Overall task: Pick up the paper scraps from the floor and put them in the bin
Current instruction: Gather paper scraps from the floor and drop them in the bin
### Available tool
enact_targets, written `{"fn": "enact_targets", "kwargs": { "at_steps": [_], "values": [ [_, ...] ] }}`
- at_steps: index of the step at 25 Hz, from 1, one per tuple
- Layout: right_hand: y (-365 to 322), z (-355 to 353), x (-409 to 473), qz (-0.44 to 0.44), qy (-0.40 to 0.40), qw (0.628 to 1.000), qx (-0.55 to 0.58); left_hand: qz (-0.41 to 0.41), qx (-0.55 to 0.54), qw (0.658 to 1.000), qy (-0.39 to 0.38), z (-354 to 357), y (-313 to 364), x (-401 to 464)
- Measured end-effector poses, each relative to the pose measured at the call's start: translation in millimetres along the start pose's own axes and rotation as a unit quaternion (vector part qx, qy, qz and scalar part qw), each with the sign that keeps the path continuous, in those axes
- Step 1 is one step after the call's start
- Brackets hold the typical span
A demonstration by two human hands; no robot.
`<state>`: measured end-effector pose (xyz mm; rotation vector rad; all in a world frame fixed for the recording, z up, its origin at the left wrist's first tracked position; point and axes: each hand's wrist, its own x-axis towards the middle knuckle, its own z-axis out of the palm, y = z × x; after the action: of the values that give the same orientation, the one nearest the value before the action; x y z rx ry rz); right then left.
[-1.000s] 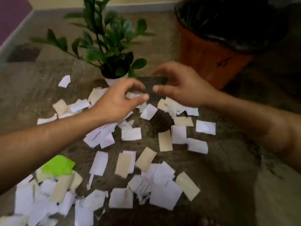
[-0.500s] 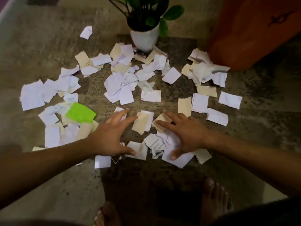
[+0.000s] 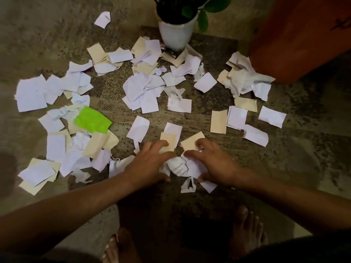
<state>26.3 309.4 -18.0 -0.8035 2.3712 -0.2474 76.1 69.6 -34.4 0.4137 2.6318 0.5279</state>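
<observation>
Both hands seemingly gathering scraps

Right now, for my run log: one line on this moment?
phase: gathering | hands: both on nearest scraps | bin: far right | most scraps on floor
</observation>
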Motion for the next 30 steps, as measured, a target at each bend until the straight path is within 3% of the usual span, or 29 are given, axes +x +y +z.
{"fn": "enact_targets", "kwargs": {
  "at_steps": [5, 12, 17, 21, 30],
  "values": [
    [1, -1, 1, -0.004, 0.040, 0.996, 0.077, -0.007, -0.108, 0.994, -0.002, 1, 7, -1],
    [12, -10, 5, 0.032, 0.090, 0.980, 0.177, 0.038, -0.096, 0.995, -0.012, -7, 1, 5],
    [23, -30, 10, 0.065, 0.145, 0.931, 0.327, -0.017, -0.201, 0.979, 0.020, -38, -5, 13],
    [29, -63, 12, 0.064, 0.203, 0.899, 0.382, -0.032, -0.270, 0.960, 0.061, -77, 5, 24],
    [34, -211, -46, 0.035, 0.394, 0.813, 0.428, 0.040, -0.297, 0.939, 0.167, -212, 86, 92]
  ]
}}
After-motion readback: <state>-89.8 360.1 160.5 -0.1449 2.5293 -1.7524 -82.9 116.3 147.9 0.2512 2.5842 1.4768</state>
